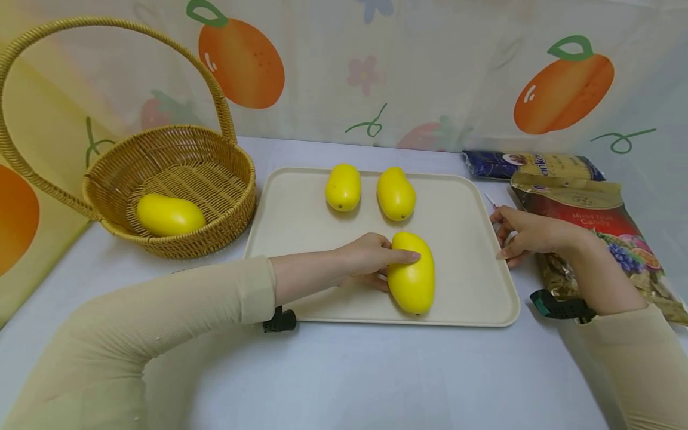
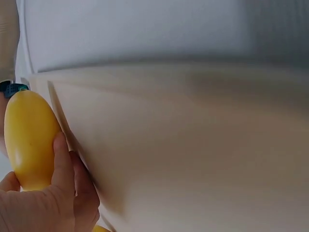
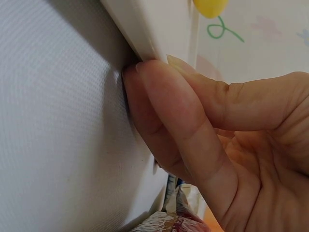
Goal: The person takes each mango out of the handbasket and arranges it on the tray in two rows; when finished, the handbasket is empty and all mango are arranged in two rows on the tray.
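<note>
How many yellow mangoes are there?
4. One mango lies in the basket. Two sit side by side at the back of the tray: one on the left, one on the right. The left hand grips the fourth near the front.

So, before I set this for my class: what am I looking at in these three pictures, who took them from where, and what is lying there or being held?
No machine here: a person works with bare hands, wearing three cameras. The wide picture comes from the head; the two close-ups come from the wrists. On the table a cream tray carries three yellow mangoes. The left hand grips the nearest mango, seen close in the left wrist view. The right hand touches the tray's right edge with curled fingers. A wicker basket holds a fourth mango. Snack bags lie at the right.
</note>
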The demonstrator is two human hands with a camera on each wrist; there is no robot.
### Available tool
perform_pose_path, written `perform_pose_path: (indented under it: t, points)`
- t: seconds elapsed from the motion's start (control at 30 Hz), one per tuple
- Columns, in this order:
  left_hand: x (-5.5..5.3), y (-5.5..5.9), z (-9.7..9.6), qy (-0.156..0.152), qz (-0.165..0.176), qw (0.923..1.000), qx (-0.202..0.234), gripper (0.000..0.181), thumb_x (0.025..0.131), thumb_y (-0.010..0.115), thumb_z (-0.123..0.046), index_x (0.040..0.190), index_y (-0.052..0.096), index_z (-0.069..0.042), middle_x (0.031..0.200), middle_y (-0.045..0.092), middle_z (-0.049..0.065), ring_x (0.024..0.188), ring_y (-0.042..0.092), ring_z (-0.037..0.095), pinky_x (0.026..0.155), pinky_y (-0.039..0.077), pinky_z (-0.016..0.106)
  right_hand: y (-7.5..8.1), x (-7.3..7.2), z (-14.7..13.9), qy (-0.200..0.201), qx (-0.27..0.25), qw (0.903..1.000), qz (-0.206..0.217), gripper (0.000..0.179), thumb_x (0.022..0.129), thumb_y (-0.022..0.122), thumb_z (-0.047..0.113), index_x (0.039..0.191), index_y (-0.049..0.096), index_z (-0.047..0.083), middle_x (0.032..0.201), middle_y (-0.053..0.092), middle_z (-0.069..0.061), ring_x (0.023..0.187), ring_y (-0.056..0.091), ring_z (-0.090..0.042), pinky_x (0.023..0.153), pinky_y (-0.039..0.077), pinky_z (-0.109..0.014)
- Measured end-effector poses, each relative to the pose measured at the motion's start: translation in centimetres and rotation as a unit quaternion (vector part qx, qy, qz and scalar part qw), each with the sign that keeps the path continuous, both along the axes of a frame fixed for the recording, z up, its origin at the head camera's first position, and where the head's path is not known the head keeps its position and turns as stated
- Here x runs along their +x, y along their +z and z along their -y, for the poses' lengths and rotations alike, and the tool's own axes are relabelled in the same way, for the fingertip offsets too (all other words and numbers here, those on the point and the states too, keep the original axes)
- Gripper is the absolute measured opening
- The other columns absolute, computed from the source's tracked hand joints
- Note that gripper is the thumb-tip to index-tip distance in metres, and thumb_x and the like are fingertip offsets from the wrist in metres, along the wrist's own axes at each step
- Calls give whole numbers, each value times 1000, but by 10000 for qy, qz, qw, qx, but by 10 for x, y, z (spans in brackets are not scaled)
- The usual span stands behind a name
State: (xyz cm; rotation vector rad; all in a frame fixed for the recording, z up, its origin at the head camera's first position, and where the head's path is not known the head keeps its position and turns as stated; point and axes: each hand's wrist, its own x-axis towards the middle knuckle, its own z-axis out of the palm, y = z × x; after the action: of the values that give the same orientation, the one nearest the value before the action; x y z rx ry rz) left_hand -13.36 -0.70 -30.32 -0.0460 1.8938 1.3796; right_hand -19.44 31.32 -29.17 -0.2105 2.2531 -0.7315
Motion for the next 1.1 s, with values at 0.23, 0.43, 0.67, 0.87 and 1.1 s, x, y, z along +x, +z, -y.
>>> perform_pose_path:
  t: [0.23,0.43,0.67,0.87,1.1]
  points:
    - [-6,3,-1,-179,-227,9984,-489,38,89,72,-42,94,59,-7,83,52,2,67,57,14,67,59,23,0,1,0,-1,8,10000,-9,69,89,68,4,140,21,-3,106,50,-15,79,57,-13,68,58,-24]
    - [-13,4,-1,-176,-221,9982,-524,37,88,72,-42,84,54,-10,81,51,2,59,57,12,63,59,22,0,1,0,-17,-59,10000,2,69,89,67,3,140,21,-3,105,50,-15,80,58,-13,69,59,-25]
    - [-18,0,2,-184,-147,9987,-452,39,89,72,-42,90,53,-8,87,57,3,62,65,12,63,59,23,0,1,-1,-10,-81,10000,-36,68,89,67,3,139,21,-3,104,51,-15,79,58,-13,68,59,-25]
    - [-19,-2,4,-233,-204,9984,-463,39,90,70,-43,91,54,-8,83,59,4,61,65,12,62,59,22,-1,1,0,22,-75,9999,-73,68,89,66,3,139,21,-4,104,51,-14,78,58,-12,67,58,-24]
    - [-19,0,7,-420,-322,9972,-534,38,92,68,-43,92,57,-6,85,58,4,65,65,12,65,59,22,-1,1,0,25,-35,10000,-80,68,90,67,3,140,21,-3,105,50,-14,79,57,-13,68,58,-24]
